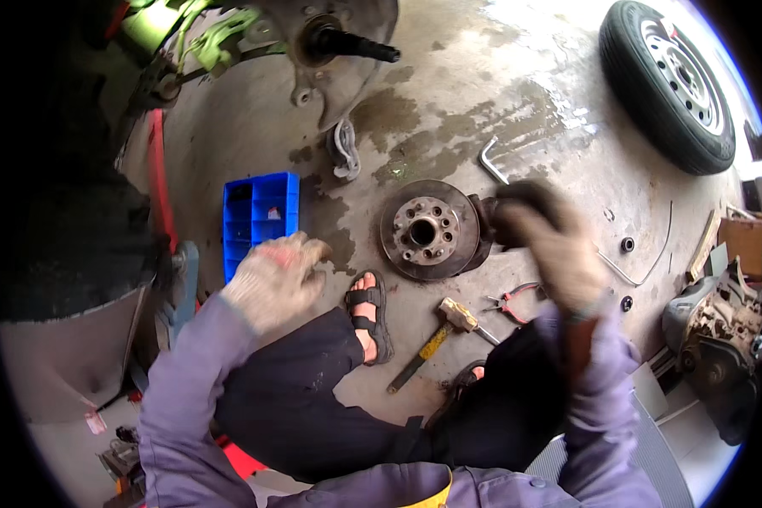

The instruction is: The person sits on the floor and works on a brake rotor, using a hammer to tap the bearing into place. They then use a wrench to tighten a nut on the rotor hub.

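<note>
My left hand [279, 275], in a dirty light work glove, hovers beside a blue compartment tray [237, 229], fingers apart and curved with nothing visible in them. My right hand [559, 258], gloved and blurred, grips a dark rounded part [516, 205] just right of a rusty brake disc with hub [402, 212] lying on the floor. A hammer with a yellow handle [432, 347] and red-handled pliers [510, 305] lie nearer my legs. A bent metal bar [488, 159] lies behind the disc.
A vehicle's bare spindle [351, 46] and green suspension parts [216, 46] are at the top. A wheel [618, 80] rests top right, a greasy housing [711, 347] right, a red metal bar [157, 169] left, a metal bracket [343, 148] behind the tray. My sandalled foot [368, 317] is near the disc.
</note>
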`<state>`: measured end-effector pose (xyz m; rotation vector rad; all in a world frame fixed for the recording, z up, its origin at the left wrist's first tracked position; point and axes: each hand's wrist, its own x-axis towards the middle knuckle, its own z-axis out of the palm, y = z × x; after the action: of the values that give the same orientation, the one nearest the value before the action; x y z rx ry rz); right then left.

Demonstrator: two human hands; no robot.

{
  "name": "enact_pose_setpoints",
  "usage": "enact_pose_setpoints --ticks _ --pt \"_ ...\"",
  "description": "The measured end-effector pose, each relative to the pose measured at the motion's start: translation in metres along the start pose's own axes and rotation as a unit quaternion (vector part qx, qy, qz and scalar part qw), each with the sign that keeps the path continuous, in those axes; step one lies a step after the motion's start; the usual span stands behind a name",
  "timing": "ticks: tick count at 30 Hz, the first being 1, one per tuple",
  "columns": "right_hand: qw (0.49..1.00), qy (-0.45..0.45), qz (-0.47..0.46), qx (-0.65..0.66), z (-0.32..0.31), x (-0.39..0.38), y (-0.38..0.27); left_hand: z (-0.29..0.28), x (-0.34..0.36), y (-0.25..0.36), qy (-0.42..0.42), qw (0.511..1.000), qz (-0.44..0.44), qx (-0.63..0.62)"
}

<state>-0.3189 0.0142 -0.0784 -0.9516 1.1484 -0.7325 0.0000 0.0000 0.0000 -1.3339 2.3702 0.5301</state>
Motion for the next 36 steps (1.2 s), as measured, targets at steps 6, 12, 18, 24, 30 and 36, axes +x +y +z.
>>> enact_pose_setpoints --ticks 6,12,18,24,30,36 --pt "0.892 -0.252 -0.087 -0.364 0.188 0.042 0.146 -0.032 -0.095 0.081 0.121 0.957 0.028 -0.263" --pt "0.741 -0.501 -0.05 -0.444 0.213 0.012 0.151 0.019 -0.127 0.066 -0.003 0.988 -0.074 -0.135" --pt "0.883 -0.328 -0.009 -0.334 0.164 0.044 0.15 0.032 -0.127 0.075 0.077 0.988 0.032 -0.129" --pt "0.882 -0.317 0.073 -0.342 0.167 0.057 0.133 0.049 -0.12 0.08 0.167 0.972 0.092 -0.134" --pt "0.896 -0.287 0.072 -0.332 0.166 0.054 0.14 0.038 -0.116 0.072 0.137 0.973 0.085 -0.162" --pt "0.876 -0.311 -0.018 -0.369 0.159 0.064 0.148 0.032 -0.089 0.052 0.039 0.973 0.1 -0.206"
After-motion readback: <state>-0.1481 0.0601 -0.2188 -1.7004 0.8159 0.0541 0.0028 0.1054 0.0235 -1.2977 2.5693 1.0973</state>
